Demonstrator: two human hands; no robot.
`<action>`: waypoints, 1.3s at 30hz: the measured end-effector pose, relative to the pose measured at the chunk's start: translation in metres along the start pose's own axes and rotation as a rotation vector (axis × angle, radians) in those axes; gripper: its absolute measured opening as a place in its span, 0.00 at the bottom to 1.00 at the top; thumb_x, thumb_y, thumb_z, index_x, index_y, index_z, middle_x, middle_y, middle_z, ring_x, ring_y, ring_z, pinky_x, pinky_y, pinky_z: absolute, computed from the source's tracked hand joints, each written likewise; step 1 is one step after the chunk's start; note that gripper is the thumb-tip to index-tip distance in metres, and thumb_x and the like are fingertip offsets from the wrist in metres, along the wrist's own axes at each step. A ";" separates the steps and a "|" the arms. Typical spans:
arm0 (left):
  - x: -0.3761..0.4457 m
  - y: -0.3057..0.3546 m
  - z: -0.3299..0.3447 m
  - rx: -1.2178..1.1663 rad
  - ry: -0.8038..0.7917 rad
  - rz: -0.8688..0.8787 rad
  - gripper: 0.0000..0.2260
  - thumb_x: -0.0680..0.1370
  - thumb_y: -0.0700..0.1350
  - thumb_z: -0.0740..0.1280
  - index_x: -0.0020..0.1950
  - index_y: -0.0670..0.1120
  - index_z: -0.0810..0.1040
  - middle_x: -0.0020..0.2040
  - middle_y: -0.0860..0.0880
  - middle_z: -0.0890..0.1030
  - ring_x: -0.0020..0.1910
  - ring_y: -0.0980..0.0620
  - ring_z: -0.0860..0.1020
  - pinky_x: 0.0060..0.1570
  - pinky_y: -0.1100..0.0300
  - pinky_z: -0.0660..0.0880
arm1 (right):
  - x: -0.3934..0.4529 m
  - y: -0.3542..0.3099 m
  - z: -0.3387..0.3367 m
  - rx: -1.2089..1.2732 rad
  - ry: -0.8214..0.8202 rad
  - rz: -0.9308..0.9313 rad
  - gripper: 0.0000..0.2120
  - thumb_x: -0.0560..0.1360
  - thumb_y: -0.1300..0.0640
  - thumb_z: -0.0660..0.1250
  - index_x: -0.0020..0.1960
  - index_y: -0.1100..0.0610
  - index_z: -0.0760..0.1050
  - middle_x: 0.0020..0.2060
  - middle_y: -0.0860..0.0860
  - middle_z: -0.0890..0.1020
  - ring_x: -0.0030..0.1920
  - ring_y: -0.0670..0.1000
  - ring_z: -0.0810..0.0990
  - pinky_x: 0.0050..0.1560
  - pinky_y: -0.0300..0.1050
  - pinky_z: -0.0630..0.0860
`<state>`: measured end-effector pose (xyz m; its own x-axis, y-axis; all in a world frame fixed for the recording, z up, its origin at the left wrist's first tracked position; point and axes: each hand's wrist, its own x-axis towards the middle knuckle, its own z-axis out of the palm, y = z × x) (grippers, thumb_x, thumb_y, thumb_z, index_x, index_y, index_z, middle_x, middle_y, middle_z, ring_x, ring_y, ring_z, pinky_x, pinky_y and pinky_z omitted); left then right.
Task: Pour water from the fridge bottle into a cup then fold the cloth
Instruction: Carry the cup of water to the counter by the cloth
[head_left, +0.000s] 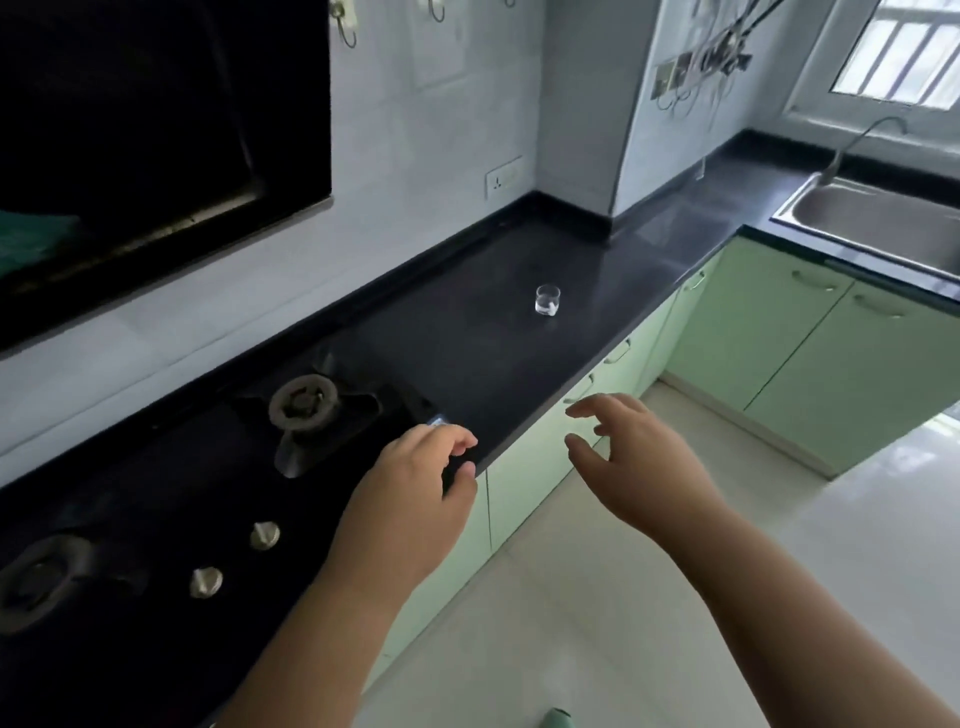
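A small clear glass cup (546, 300) stands upright on the black countertop (467, 353), far from both hands. My left hand (415, 483) hovers over the counter's front edge by the stove corner, fingers curled loosely and holding nothing. My right hand (634, 457) is raised in front of the cabinets, fingers spread, empty. No bottle, fridge or cloth is in view.
A black gas stove (218, 467) with two burners and two knobs fills the counter's left end. A dark chimney hood (156, 130) hangs above. A steel sink (883, 223) with a tap sits at the far right. Green cabinets (810, 353) line the floor.
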<state>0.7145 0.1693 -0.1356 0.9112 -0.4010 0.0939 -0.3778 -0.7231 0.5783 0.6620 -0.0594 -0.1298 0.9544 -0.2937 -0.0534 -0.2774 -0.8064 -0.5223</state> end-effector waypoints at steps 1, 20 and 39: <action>0.016 0.008 0.009 -0.012 -0.005 0.010 0.10 0.82 0.49 0.66 0.63 0.57 0.79 0.56 0.62 0.77 0.57 0.60 0.76 0.57 0.59 0.77 | 0.011 0.011 -0.007 0.000 0.004 0.010 0.15 0.82 0.47 0.63 0.68 0.42 0.74 0.70 0.42 0.76 0.66 0.48 0.78 0.61 0.50 0.79; 0.357 0.035 0.150 -0.129 -0.263 -0.042 0.10 0.82 0.48 0.65 0.63 0.55 0.78 0.54 0.59 0.80 0.51 0.62 0.79 0.52 0.60 0.78 | 0.255 0.140 -0.053 -0.011 -0.012 0.212 0.17 0.82 0.48 0.65 0.70 0.45 0.73 0.67 0.44 0.77 0.64 0.47 0.79 0.62 0.44 0.76; 0.511 -0.005 0.317 -0.591 -0.216 -0.974 0.18 0.84 0.42 0.62 0.75 0.47 0.70 0.55 0.44 0.84 0.45 0.50 0.82 0.43 0.60 0.80 | 0.531 0.235 -0.028 -0.079 -0.452 -0.081 0.20 0.81 0.47 0.66 0.72 0.49 0.73 0.68 0.50 0.77 0.63 0.53 0.81 0.65 0.50 0.77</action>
<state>1.1303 -0.2106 -0.3470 0.7056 0.0524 -0.7067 0.6558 -0.4261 0.6232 1.1010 -0.4190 -0.2573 0.9208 0.0107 -0.3898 -0.1911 -0.8590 -0.4749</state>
